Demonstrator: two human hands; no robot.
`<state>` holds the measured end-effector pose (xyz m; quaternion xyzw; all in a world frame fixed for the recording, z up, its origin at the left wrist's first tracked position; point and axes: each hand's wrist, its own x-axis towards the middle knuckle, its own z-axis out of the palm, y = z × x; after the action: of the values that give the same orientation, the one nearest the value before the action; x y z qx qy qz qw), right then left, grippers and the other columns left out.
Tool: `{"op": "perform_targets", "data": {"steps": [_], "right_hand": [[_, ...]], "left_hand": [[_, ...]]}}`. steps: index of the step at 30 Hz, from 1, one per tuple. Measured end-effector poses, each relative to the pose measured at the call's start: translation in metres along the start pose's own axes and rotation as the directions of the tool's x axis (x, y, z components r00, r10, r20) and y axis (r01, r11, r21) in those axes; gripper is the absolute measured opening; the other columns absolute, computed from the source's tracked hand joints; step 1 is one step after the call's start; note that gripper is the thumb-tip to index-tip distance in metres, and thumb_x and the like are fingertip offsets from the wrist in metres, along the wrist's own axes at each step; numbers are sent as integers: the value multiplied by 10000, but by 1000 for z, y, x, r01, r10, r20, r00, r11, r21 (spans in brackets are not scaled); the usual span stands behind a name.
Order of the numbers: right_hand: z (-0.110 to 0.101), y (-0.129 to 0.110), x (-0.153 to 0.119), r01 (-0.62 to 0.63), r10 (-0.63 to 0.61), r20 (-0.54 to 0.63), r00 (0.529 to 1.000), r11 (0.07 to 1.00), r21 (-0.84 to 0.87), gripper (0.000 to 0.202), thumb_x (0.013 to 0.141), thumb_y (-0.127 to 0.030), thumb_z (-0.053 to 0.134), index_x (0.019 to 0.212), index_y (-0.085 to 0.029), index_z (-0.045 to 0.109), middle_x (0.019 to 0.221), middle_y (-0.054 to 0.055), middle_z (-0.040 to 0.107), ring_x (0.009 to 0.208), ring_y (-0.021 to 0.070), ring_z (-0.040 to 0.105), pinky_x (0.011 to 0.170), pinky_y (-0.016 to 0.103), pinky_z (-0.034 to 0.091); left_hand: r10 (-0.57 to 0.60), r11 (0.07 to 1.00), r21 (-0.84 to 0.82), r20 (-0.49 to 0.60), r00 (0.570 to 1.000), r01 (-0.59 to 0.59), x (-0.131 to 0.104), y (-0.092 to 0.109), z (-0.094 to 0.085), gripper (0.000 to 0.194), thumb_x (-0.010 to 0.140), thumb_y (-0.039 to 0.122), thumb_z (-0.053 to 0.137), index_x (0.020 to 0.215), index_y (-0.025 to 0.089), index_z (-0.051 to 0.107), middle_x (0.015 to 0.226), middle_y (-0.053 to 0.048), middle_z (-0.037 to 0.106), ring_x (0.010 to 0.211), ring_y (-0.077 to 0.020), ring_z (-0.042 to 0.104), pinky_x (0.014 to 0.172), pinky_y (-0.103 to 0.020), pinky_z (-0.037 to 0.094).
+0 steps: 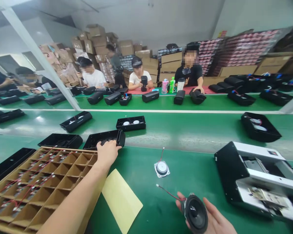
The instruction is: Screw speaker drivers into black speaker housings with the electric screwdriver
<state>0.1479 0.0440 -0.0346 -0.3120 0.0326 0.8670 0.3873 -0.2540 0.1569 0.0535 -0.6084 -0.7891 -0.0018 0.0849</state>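
Observation:
My left hand (108, 152) reaches over the corner of the divided cardboard box (70, 182) and grips the near right end of an open black casing (120, 138). In my right hand (215, 217), palm up at the bottom, rests a round black speaker (197, 214) with its cone showing; a red wire with a white plug sticks out to the left. A second speaker (162, 168) lies magnet side up on the green bench between my hands. Beside the box is a yellow paper sheet (122, 201).
A black and white machine (261, 182) stands at the right. Casings with speakers (131, 123) lie on the green belt (175, 126) ahead. Across it, several people sit at a bench with black casings (150, 96) and bottles (171, 85). Metal posts slant at both sides.

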Motion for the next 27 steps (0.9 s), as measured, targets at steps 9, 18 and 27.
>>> {"op": "perform_targets", "data": {"steps": [9, 18, 27], "right_hand": [[21, -17, -52, 488, -488, -26, 873, 872, 21, 408, 903, -390, 637, 1231, -220, 808, 1520, 84, 624, 1430, 233, 580, 1188, 312, 497], [10, -36, -82, 618, -616, -63, 785, 786, 15, 394, 964, -452, 584, 1277, -308, 773, 1472, 18, 668, 1366, 232, 629, 1080, 316, 584], [18, -48, -86, 574, -566, 99, 819, 806, -140, 215, 921, -369, 722, 1103, -263, 765, 873, 46, 695, 682, 134, 555, 626, 275, 530]], "left_hand": [[455, 845, -142, -319, 832, -516, -128, 85, -48, 315, 997, 381, 606, 725, 222, 597, 713, -59, 615, 679, -242, 566, 643, -370, 349], [593, 687, -270, -327, 736, -674, -238, 227, 22, 295, 816, 380, 872, 775, 183, 655, 734, -29, 642, 721, -209, 610, 600, -339, 382], [604, 714, -302, -189, 774, -632, -217, 230, -4, 480, 857, 624, 750, 1014, 170, 747, 944, -85, 752, 878, -279, 683, 725, -411, 509]]}}
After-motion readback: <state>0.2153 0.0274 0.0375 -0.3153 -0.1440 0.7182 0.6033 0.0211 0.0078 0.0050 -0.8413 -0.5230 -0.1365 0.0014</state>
